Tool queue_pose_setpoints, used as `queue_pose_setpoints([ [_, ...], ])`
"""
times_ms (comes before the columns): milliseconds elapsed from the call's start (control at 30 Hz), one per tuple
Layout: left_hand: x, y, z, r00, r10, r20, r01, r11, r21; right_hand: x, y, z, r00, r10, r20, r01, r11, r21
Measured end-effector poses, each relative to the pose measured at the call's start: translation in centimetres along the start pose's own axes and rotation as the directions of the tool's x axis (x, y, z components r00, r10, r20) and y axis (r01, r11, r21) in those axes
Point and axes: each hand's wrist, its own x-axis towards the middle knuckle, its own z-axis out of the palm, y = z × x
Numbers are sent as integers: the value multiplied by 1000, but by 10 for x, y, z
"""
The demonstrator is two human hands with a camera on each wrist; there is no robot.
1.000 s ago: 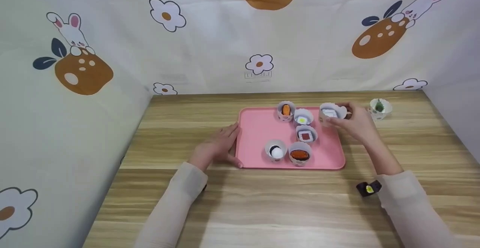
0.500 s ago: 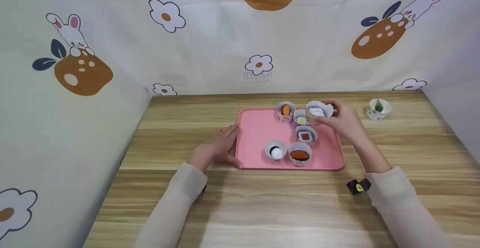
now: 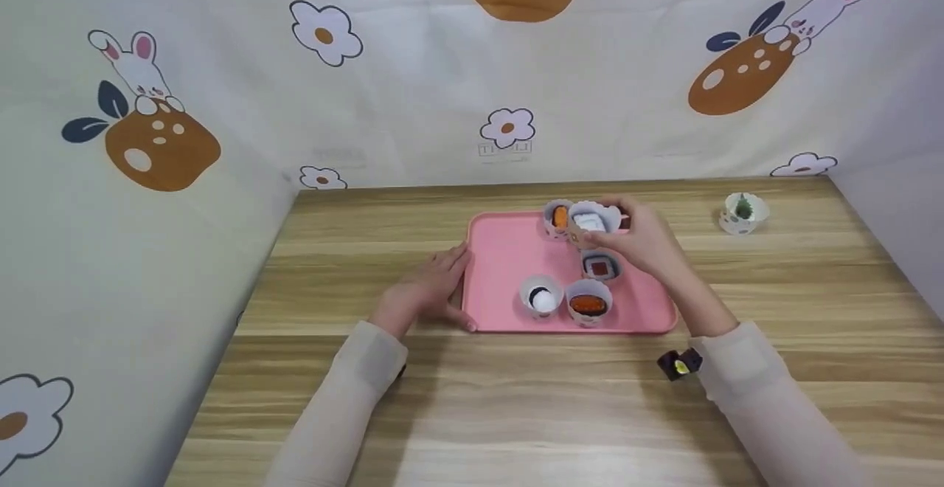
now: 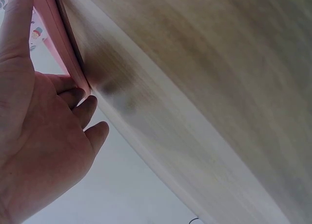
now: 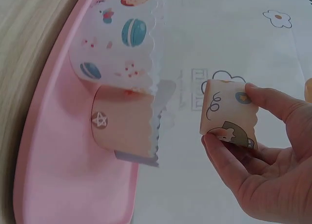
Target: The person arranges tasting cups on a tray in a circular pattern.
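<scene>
My right hand (image 3: 640, 240) pinches a paper cup (image 3: 588, 223) with white pieces inside, between thumb and fingers. It is over the back of a pink tray (image 3: 498, 251). In the right wrist view that cup (image 5: 229, 112) is apart from the cups on the tray. My left hand (image 3: 428, 288) rests against the tray's left edge, thumb at the near corner. Other tray cups hold an orange piece (image 3: 560, 215), a square roll with a red centre (image 3: 600, 267), a dark piece with orange-red topping (image 3: 588, 305) and a white ball (image 3: 544, 300). The held cup hides the yellow-and-white one.
A paper cup with a green leaf-like piece (image 3: 743, 207) stands on the wooden table (image 3: 531, 406), right of the tray. A printed cloth (image 3: 413, 103) rises behind the table. A dark item with a yellow spot (image 3: 680, 365) is beside the right sleeve.
My right hand has carried the held cup leftward across the back of the tray, now in front of the yellow-and-white one. My left hand and the tray have stayed in place.
</scene>
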Motion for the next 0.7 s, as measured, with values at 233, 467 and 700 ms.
queue_pose_setpoints([
  [233,1,0,0,1000,-4,7,4,1000,5,4,-9,17,1000,-4,1,4,999,-39],
  [467,2,-1,0,1000,12,7,-12,1000,14,10,-18,35,999,2,41,-1,1000,-11],
  [700,2,-1,1,1000,10,11,-10,1000,-4,13,-24,53,996,17,84,-14,999,-37],
])
